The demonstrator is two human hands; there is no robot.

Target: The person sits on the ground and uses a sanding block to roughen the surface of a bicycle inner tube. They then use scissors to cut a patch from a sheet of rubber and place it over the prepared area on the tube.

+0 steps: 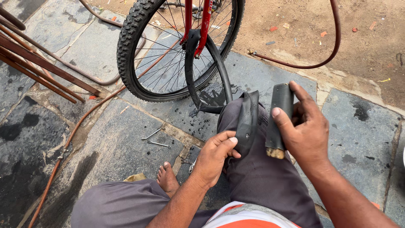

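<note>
Black rubber inner tube [247, 122]: draped over the person's raised knee, one end looping up to the bicycle wheel [168, 46]. Left hand [215, 158]: fingers curled and pressed on the tube's lower edge, pinning it against the grey trouser leg [261, 181]. Right hand [306, 131]: closed around a flat black block with a worn tan end [276, 122], thumb along its front face, fingers wrapped behind; block upright, just beside the tube, to the right of the left hand's grip.

Above both grips: knobbly tyre, spokes and red fork [204, 21] of the wheel, standing on wet grey stone paving [114, 143]. Left of the left hand: a bare foot [167, 179], and beyond it two small metal tools [156, 139] lying on the slab. Reddish hose [71, 135] running across the paving further left; another length of hose [325, 55] curving over sandy ground above the right hand.
</note>
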